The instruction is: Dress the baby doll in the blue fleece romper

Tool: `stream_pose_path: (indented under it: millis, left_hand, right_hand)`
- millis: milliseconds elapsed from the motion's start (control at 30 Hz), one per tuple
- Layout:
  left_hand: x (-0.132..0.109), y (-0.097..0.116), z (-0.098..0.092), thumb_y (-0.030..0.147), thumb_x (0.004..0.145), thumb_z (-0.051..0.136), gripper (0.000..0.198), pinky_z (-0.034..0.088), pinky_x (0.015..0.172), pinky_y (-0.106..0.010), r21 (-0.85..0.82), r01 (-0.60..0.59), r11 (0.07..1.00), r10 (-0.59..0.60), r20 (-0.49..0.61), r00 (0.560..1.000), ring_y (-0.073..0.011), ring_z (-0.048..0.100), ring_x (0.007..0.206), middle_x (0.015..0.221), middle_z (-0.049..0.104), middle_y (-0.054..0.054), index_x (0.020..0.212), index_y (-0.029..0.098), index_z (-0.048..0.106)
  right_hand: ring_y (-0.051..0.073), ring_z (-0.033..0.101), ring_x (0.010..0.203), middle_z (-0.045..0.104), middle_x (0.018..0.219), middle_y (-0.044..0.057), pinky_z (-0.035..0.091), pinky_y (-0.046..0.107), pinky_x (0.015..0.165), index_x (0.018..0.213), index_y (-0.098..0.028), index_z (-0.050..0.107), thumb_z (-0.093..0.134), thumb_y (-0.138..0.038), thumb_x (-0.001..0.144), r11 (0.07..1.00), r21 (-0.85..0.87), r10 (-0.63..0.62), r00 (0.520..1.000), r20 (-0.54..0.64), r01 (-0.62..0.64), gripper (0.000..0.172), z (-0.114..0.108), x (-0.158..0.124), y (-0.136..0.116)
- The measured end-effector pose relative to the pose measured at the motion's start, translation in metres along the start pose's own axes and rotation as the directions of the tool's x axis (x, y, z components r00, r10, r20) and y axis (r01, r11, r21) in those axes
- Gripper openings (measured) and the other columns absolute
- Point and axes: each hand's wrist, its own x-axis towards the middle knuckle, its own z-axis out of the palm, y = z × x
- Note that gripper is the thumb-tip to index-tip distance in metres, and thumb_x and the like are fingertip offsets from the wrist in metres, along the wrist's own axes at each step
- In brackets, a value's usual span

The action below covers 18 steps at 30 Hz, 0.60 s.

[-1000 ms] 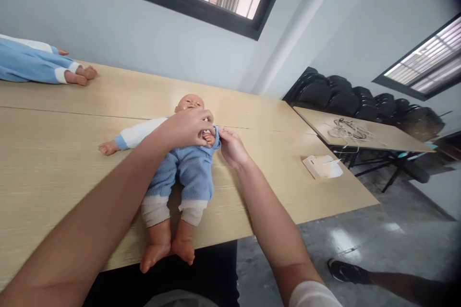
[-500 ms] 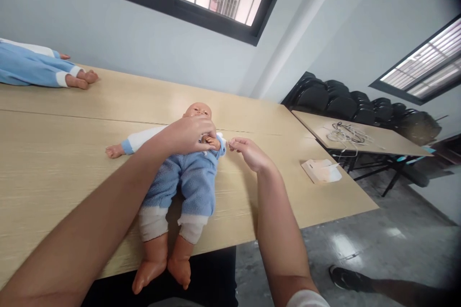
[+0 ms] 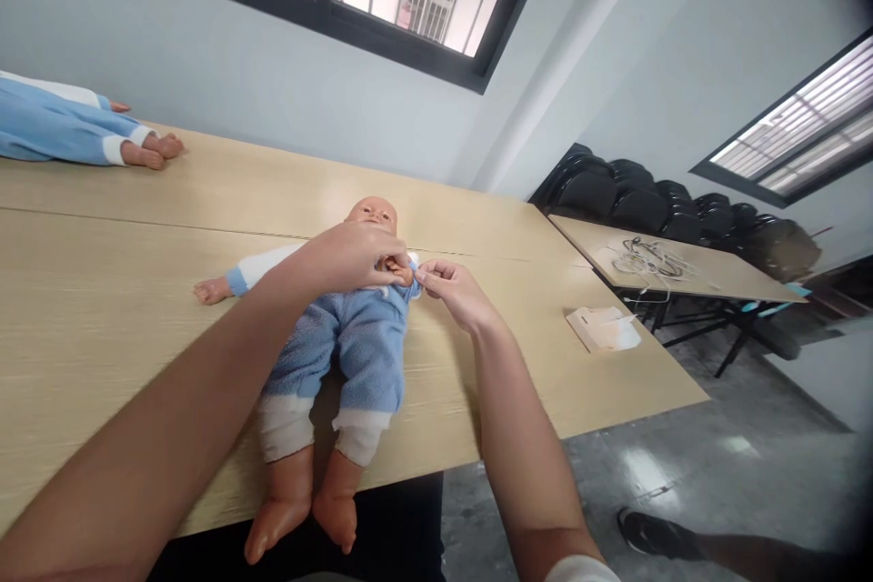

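Note:
A baby doll in blue trousers and a blue-and-white top lies on its back, its bare feet over the table's near edge. My left hand reaches across its chest, fingers closed around the doll's small hand, which is partly hidden. At the right of that wrist, the thumb and forefinger of my right hand pinch the blue sleeve cuff. The doll's other arm stretches out to the left on the table.
Another doll in similar clothes lies at the back left of the wooden table. A small white box sits to the right. Tangled cables rest on a farther table, with stacked black chairs behind. Someone's shoe shows on the floor.
My right hand has moved left, from just beside the sleeve onto its cuff. My left hand stays at the doll's hand. The view has shifted slightly.

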Motion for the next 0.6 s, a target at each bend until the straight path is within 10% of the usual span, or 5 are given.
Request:
stream_pose_path:
  millis: [600]
  left_hand:
    - [-0.002, -0.005, -0.003, 0.027, 0.088, 0.066, 0.016, 0.042, 0.075, -0.027, -0.071, -0.006, 0.997, 0.008, 0.029, 1.0, -0.0183, 0.069, 0.092, 0.1, 0.08, 0.0, 0.098, 0.025, 0.078]
  right_hand:
    - [0.017, 0.05, 0.079, 0.06, 0.082, 0.002, 0.039, 0.03, 0.076, 0.081, -0.019, 0.069, 0.084, -0.06, 0.079, 0.983, 0.137, 0.086, 0.96, 0.265, -0.126, 0.044, -0.035, -0.003, 0.02]
